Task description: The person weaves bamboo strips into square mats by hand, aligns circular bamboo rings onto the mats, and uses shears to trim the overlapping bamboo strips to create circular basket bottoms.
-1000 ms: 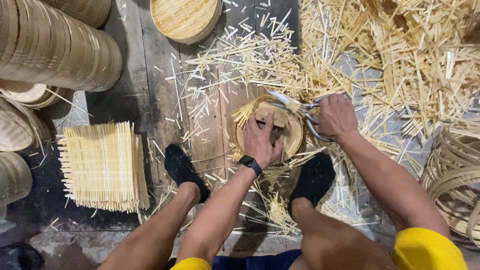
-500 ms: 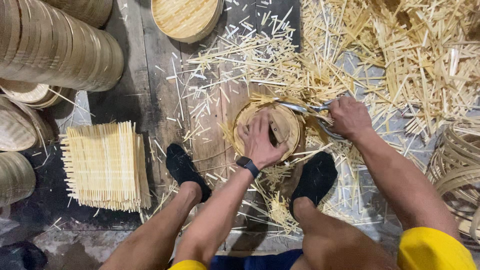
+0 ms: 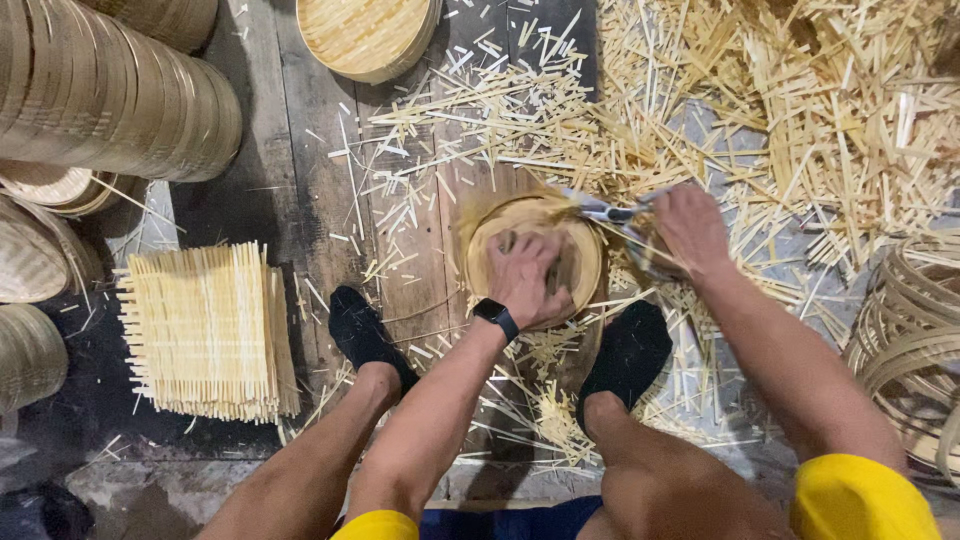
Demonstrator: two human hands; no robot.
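My left hand [image 3: 530, 280], with a black watch on its wrist, presses flat on top of a round bamboo steamer lid [image 3: 578, 262] that sits on the wooden floor between my feet. At the lid's upper right rim my right hand [image 3: 690, 228] grips metal shears [image 3: 608, 211], whose blades meet the edge. Bamboo slat ends stick out around the rim.
Loose bamboo strips [image 3: 800, 110] cover the floor at the upper right. A stack of woven slat mats [image 3: 205, 330] lies at the left, stacked round steamer rings [image 3: 100, 90] at the upper left, a finished lid [image 3: 365, 35] at the top, bamboo hoops [image 3: 910, 340] at the right.
The lid has turned under my left hand, and the protruding slats on its left side are gone. My right hand with the shears has shifted slightly along the rim.
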